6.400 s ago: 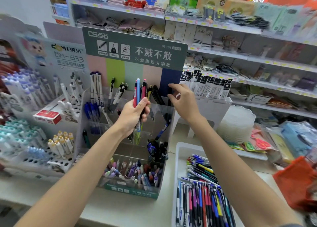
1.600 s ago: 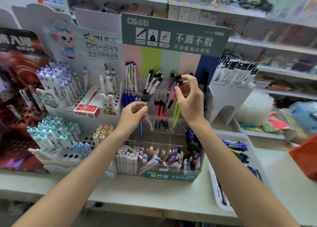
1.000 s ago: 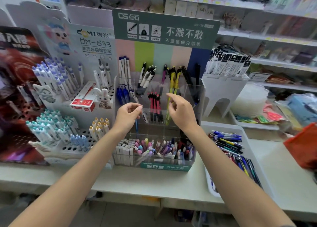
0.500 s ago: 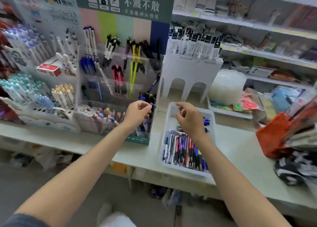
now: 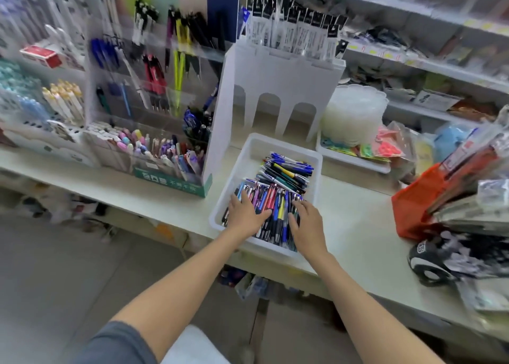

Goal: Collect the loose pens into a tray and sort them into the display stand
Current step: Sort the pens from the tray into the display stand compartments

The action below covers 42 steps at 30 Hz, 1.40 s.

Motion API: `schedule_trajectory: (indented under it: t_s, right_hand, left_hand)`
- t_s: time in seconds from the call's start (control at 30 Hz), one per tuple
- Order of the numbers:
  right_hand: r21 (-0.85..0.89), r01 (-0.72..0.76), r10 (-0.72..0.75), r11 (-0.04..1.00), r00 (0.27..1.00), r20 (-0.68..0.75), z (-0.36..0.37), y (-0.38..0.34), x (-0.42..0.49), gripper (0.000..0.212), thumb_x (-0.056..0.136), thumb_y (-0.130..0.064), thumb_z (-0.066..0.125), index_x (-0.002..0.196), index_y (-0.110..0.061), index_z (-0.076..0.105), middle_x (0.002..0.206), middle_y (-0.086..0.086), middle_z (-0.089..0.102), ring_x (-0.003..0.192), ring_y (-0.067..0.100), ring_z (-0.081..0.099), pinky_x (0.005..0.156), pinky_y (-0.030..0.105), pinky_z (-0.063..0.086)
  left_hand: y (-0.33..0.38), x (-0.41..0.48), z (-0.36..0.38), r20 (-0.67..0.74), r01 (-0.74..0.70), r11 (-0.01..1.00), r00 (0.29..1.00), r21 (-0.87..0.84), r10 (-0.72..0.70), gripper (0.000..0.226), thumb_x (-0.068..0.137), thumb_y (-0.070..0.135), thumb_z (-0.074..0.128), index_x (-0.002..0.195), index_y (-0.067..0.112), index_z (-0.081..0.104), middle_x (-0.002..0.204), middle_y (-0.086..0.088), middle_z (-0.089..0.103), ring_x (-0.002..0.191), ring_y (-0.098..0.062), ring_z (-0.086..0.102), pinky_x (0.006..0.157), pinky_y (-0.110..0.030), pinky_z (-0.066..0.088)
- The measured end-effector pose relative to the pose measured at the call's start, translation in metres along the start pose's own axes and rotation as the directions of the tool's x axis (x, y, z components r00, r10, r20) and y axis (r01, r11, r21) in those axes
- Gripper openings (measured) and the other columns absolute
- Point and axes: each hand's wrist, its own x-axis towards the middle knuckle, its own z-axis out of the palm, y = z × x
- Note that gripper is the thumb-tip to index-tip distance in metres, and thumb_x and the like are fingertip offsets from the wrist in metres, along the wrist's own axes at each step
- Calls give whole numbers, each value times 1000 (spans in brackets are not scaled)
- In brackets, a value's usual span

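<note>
Both hands lie in the white tray (image 5: 254, 150), on the near heap of loose pens (image 5: 271, 198). The left hand (image 5: 246, 212) rests flat at the tray's left side, its fingers straight and spread across the pens. The right hand (image 5: 306, 222) lies palm down at the right side, fingers spread and only slightly bent, gripping nothing that can be seen. A second heap of pens (image 5: 287, 171) lies crosswise farther back in the same tray. The tray stands on the pale counter (image 5: 355, 226), just right of the clear display stand (image 5: 154, 94), whose tiers hold upright blue, black, red and yellow pens. Behind the tray stands a white rack (image 5: 283, 72) of packaged items, and an orange basket (image 5: 416, 204) sits to the right.
</note>
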Motion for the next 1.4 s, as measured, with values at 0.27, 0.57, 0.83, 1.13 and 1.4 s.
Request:
schedule_trajectory:
  t_s: [0.27,0.57,0.83,1.13,1.4]
  right_hand:
    - [37,11,-8,999,996,-89,14,8,-2,40,101,-23,51,139,-11,53,143,6,50,135,22,40,115,38,31]
    - [-41,22,-25,999,997,-79,16,8,0,41,102,-27,47,141,-16,51,142,4,50,134,21,41,114,37,32]
    - [-60,27,-31,998,997,-68,17,9,1,41,102,-26,45,141,-14,51,141,5,51,132,22,42,113,39,35]
    - [-85,26,-30,996,998,-48,15,7,1,41,103,-27,44,142,-15,50,143,5,50,134,22,41,114,39,33]
    - [-47,17,-18,999,1000,-18,11,7,0,41,104,-27,43,144,-16,48,147,6,46,137,22,38,116,38,30]
  left_hand:
    - [12,5,9,-118,110,969,989,222,-86,105,84,73,51,153,0,20,155,-21,29,142,-37,30,114,-47,27]
    - [3,16,10,-68,34,999,997,32,-32,67,87,57,61,120,-1,54,119,-22,63,105,-37,64,71,-42,53]
    - [3,7,-3,-73,41,997,996,-68,-47,47,98,30,59,131,1,43,100,-9,60,86,-26,56,68,-34,42]
    - [-2,10,-12,-136,-15,990,991,-139,-4,29,93,20,64,118,10,53,108,-11,65,89,-28,61,73,-34,48]
    - [-12,11,-34,-100,-63,899,995,-434,22,17,87,14,76,96,11,62,85,-6,65,80,-24,62,68,-30,48]
